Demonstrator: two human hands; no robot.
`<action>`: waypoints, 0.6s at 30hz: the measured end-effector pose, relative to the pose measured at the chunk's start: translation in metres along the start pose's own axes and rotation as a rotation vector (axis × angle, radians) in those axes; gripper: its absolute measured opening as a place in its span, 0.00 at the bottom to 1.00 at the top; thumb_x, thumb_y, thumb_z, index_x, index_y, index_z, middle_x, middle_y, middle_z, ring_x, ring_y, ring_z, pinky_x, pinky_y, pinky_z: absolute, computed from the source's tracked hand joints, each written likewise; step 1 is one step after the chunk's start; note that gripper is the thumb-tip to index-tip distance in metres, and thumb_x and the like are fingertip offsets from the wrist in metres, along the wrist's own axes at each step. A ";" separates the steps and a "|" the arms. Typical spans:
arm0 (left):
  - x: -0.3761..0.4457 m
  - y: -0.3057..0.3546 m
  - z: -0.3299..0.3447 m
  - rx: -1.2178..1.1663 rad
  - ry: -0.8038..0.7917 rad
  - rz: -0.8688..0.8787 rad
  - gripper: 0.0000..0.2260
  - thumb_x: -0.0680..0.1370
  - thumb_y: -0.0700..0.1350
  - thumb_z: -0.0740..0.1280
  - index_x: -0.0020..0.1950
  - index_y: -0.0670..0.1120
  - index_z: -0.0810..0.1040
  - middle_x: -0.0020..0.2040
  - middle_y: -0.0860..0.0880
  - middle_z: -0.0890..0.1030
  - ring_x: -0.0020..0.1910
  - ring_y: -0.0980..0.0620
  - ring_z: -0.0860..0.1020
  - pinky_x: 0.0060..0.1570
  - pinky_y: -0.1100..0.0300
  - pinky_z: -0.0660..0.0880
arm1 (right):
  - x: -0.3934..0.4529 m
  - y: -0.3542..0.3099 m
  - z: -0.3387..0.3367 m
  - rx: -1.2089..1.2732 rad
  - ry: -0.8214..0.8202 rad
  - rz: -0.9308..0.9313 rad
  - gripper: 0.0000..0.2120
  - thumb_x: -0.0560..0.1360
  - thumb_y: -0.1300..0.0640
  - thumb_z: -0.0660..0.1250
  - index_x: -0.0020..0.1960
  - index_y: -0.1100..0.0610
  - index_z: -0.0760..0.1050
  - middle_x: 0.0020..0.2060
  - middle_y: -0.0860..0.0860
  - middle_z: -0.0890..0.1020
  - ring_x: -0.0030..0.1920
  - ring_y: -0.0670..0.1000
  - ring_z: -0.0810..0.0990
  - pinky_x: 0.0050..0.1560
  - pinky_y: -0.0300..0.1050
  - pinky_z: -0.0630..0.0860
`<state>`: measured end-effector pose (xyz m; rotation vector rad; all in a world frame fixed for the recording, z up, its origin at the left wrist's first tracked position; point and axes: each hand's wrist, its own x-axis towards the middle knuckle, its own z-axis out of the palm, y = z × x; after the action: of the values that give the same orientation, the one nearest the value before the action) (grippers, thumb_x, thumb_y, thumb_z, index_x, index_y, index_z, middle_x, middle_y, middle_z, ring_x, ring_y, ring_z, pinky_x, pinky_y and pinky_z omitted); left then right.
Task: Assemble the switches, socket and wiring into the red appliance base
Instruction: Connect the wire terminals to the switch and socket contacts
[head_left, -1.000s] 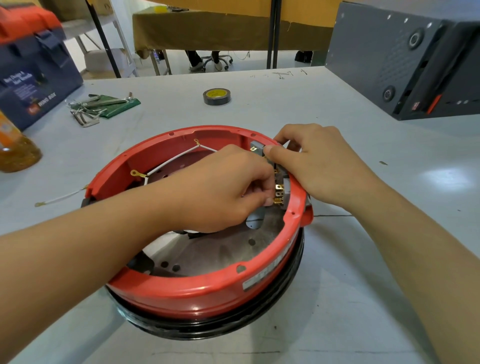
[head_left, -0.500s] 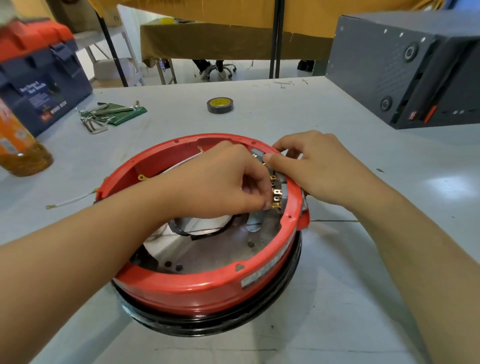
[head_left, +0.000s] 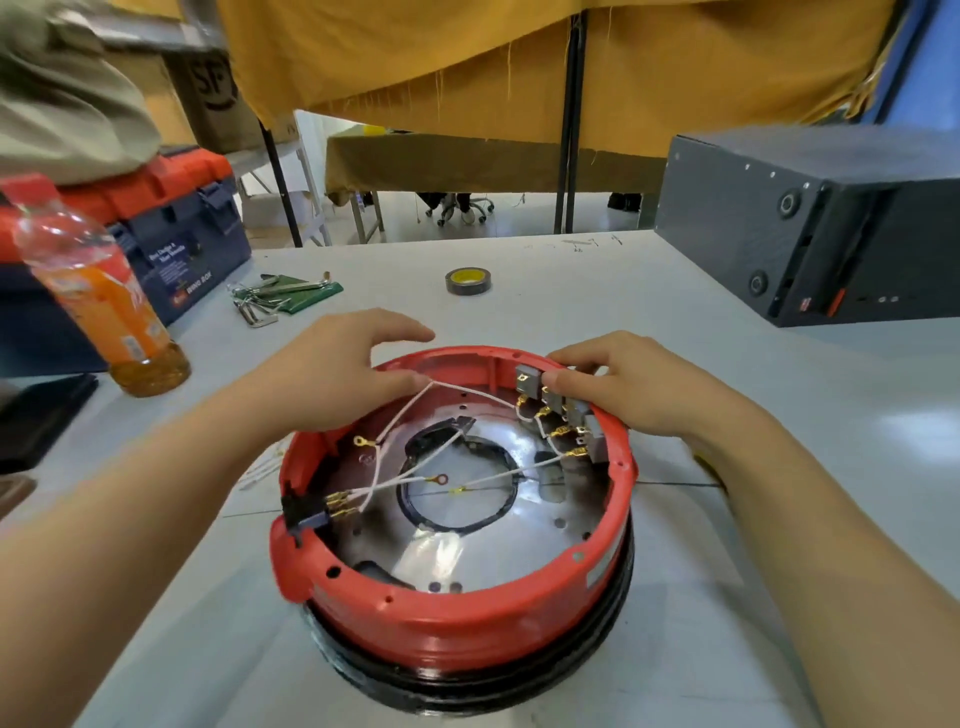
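Red appliance base (head_left: 467, 618) is sitting upside down on the grey table (head_left: 753, 415), just in front of the person, with its black lower ring touching the tabletop and its shiny metal floor facing up. Along the far right inner wall a row of grey switches (head_left: 566, 410) is standing in the rim, their brass terminals pointing inward, and white wires (head_left: 467, 389) are running from them across the opening to a black socket (head_left: 301, 512) seated in the near left wall. The right hand (head_left: 639, 389) is reaching over the rim from outside, thumb pressing on top of the switches and fingers curling down behind them, so it is gripping the switch row against the wall. The left hand (head_left: 337, 374) is resting at the far left rim with its index finger stretched loosely forward, while thumb and a finger are narrowly pinching a white wire where it bends. Compared with half a second ago, the left hand is no longer working at the switch terminals beside the right hand; it is now across on the opposite side, drawing a wire with it, and the base's interior and socket are showing openly. A roll of tape (head_left: 467, 280), hex keys (head_left: 270, 301), an orange drink bottle (head_left: 104, 301) and a blue toolbox (head_left: 171, 234) are lying farther back.
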<state>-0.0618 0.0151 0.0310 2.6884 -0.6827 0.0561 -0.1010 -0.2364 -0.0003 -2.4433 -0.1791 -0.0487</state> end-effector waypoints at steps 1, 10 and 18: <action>-0.004 -0.005 0.001 -0.005 -0.008 -0.025 0.17 0.75 0.50 0.68 0.64 0.55 0.75 0.66 0.55 0.75 0.64 0.55 0.72 0.66 0.56 0.67 | 0.001 -0.002 -0.001 -0.023 -0.026 -0.001 0.10 0.77 0.46 0.62 0.52 0.43 0.81 0.37 0.47 0.82 0.35 0.44 0.78 0.34 0.31 0.70; -0.032 -0.040 0.002 -0.469 0.125 -0.181 0.10 0.78 0.43 0.66 0.52 0.58 0.81 0.49 0.62 0.81 0.47 0.70 0.76 0.45 0.73 0.69 | 0.011 -0.008 0.002 0.077 0.019 0.064 0.09 0.77 0.51 0.65 0.56 0.46 0.80 0.51 0.47 0.82 0.52 0.49 0.78 0.51 0.44 0.72; -0.054 -0.099 0.000 -0.280 0.106 -0.419 0.05 0.73 0.43 0.72 0.44 0.54 0.81 0.46 0.54 0.83 0.44 0.57 0.79 0.46 0.61 0.76 | 0.016 -0.009 0.013 0.428 0.134 0.166 0.04 0.72 0.58 0.71 0.46 0.57 0.82 0.39 0.54 0.84 0.37 0.50 0.81 0.40 0.41 0.74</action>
<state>-0.0634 0.1206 -0.0098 2.4781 -0.0780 -0.0057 -0.0863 -0.2194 -0.0031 -2.0120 0.0682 -0.0902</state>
